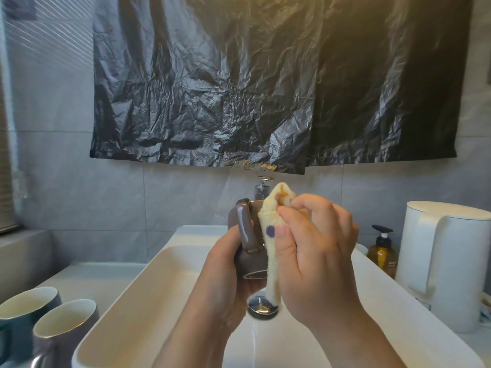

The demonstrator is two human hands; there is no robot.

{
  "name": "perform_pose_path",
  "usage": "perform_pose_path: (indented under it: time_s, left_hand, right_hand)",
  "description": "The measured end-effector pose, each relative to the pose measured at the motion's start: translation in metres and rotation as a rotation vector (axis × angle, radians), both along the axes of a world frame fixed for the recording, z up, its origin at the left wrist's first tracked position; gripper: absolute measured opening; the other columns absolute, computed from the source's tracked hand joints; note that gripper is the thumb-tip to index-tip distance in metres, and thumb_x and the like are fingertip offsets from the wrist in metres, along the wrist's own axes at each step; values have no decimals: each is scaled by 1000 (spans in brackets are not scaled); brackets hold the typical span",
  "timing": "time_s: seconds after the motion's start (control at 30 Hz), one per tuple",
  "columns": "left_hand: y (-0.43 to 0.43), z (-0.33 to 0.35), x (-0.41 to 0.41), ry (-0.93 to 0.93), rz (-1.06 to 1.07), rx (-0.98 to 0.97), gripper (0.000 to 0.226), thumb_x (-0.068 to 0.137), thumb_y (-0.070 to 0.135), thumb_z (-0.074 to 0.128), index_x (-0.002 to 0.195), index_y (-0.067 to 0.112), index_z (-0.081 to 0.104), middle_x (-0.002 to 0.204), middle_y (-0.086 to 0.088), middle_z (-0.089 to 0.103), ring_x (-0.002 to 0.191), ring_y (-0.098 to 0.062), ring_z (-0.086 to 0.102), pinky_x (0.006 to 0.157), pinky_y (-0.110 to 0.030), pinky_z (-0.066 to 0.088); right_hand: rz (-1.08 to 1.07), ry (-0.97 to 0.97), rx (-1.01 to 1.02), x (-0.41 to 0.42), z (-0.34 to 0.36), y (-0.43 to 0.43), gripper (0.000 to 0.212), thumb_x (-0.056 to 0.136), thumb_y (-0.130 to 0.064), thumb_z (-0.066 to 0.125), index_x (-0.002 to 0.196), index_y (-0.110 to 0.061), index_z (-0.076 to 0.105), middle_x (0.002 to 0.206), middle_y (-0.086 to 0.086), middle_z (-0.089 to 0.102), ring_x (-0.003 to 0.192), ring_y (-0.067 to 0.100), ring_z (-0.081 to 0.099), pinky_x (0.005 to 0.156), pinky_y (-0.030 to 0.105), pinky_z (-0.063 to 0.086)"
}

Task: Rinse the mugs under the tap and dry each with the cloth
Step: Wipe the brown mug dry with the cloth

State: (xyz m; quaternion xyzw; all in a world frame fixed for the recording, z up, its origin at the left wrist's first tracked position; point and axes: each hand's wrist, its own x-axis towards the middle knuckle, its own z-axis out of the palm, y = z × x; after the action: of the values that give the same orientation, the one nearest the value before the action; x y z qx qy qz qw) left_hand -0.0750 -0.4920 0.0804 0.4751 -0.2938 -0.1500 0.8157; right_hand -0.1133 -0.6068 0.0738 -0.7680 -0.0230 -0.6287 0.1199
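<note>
Grey mug (251, 264), handle toward the viewer, held above the basin (148, 288) by the left hand (225, 269), fingers curled round its body, while the right hand (316, 251) pinches a yellow cloth (273, 221) with a purple dot against the mug's side, hiding most of the rim. Behind the basin the tap (261, 188) is largely covered by mug and cloth. Right of the basin stand an amber pump bottle (382, 254), its label too blurred to read, and a white kettle (446, 256); left of it, a teal mug (24, 312) and a second grey mug (63, 330) are cut off by the frame edge
</note>
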Motion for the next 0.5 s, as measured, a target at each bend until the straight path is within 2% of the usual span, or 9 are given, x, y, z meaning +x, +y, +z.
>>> perform_pose_path:
  time_s: [0.07,0.1,0.17,0.2,0.27,0.33,0.43,0.5]
  left_hand:
    - [3,0,4,-31,40,53,29,62,41,72,86,27,82,89,-7,75,75,-17,70,65,-33,59]
    - [6,0,6,-38,57,79,31,66,37,73,93,25,81,96,-10,77,81,-19,72,74,-39,62]
    - [12,1,10,-46,72,143,46,67,44,71,106,18,77,111,-16,76,92,-24,73,93,-51,59]
    - [14,2,10,-56,63,182,55,64,47,71,109,16,75,115,-17,74,95,-27,73,98,-55,55]
    - [14,3,8,-77,57,246,68,60,52,71,114,12,72,117,-19,72,97,-28,73,99,-57,54]
    - [11,2,7,-69,73,252,69,58,53,70,113,11,72,113,-19,73,93,-27,73,97,-55,56]
    - [4,1,6,-18,90,227,57,63,50,73,106,13,75,97,-14,74,86,-25,71,94,-51,57]
    - [3,-1,7,35,104,183,41,70,46,75,96,15,78,89,-10,72,80,-23,70,84,-44,59]
  right_hand:
    - [81,25,16,0,1,-1,35,98,-30,39,112,-16,67,117,-1,61,104,18,49,91,32,35]
    - [150,42,59,0,2,-2,33,97,-31,38,114,-19,63,115,-6,60,104,12,49,93,27,37]
    - [275,95,144,0,3,-4,33,97,-35,36,125,-34,52,116,-27,54,109,-5,46,97,7,33]
    - [319,134,161,0,4,-4,36,97,-36,36,131,-42,47,120,-37,48,114,-13,43,98,-1,27]
    - [379,197,169,-2,5,-7,42,98,-32,36,134,-51,46,132,-45,35,125,-23,35,103,-4,22]
    - [411,227,177,-1,6,-9,41,98,-31,35,135,-48,43,138,-41,35,133,-22,31,107,-1,21]
    - [443,221,173,3,2,-8,40,100,-30,37,137,-43,44,142,-38,37,140,-15,28,110,1,19]
    - [474,245,151,7,-2,-3,39,100,-33,38,138,-44,43,145,-36,36,142,-16,24,110,1,18]
